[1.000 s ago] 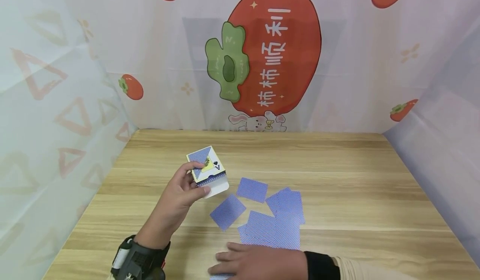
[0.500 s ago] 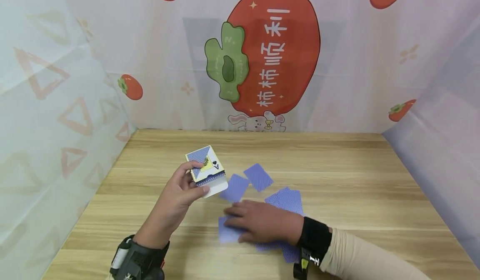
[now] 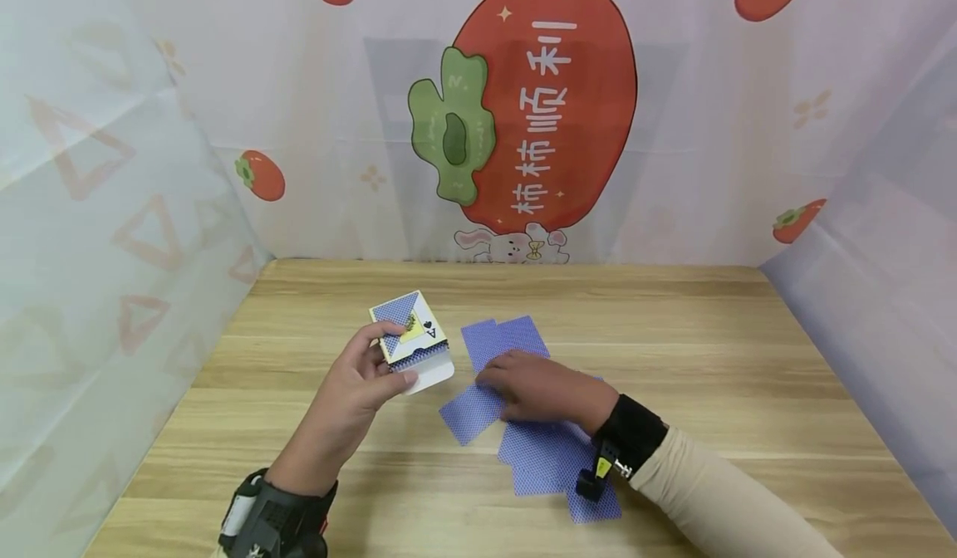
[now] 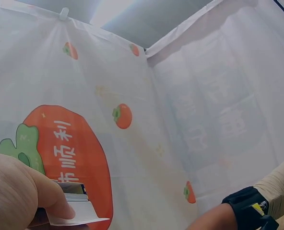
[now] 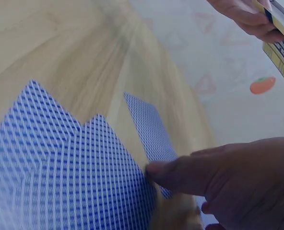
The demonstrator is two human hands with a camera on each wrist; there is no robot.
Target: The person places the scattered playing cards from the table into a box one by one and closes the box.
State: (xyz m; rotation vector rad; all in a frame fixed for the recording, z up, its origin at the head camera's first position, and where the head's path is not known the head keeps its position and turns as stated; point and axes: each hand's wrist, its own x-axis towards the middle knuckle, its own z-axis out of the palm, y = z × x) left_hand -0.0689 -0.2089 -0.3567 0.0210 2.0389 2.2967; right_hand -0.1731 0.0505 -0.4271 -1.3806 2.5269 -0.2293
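My left hand grips a playing-card box printed with an ace, its thumb on the white flap, which hangs open. In the left wrist view, a stack of cards shows inside the box mouth. My right hand lies palm down over loose blue-backed cards on the table. Two overlapping cards lie just beyond its fingers, and one card lies by its fingertips. A fanned group of cards spreads below the hand. In the right wrist view, the thumb touches a card's edge.
The wooden table reaches back to a white curtain with persimmon prints. More curtain closes both sides. A camera hangs from the right wrist's black band, low over the nearest cards.
My right hand has moved from the near edge up among the cards, pushing several of them away from me and closer together. The left hand holds the box in the same place.
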